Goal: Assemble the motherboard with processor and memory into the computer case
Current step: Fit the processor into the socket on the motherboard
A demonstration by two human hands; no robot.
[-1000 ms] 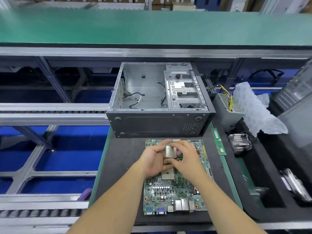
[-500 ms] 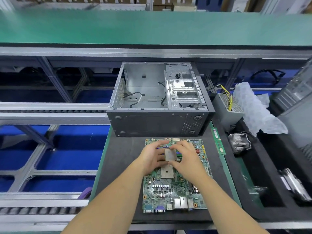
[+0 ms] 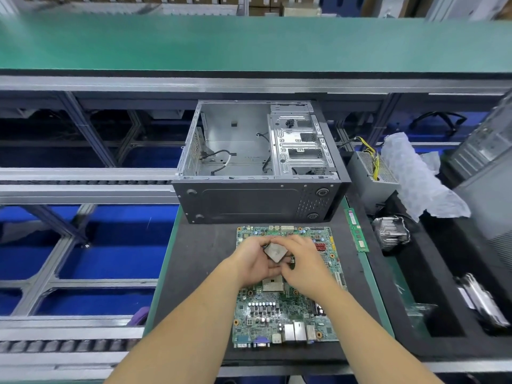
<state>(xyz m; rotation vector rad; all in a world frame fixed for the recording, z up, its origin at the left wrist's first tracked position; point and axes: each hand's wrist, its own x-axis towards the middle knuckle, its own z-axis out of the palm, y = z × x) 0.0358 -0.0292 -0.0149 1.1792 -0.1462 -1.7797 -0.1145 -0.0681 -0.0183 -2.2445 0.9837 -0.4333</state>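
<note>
1. Turned now, the CPU [image 3: 274,252] sits corner-on like a diamond between both hands, where a second ago it showed square; it also looks a touch lower over the board [image 3: 285,309].
2. Head view, the only one: left hand [image 3: 253,260] and right hand [image 3: 306,266] both pinch the chip by its edges, fingers curled round it, above the board's far half.
3. Socket [image 3: 273,282] lies bare just nearer than the chip, so seating is the step in hand, not yet done.
4. To do it well, I'd say: square the chip to the socket, match the marked corner, lower flat, no pressing.
5. Case [image 3: 257,162] waits open at the mat's [image 3: 194,273] far edge; RAM stick [image 3: 357,231] lies along the right edge.
</note>
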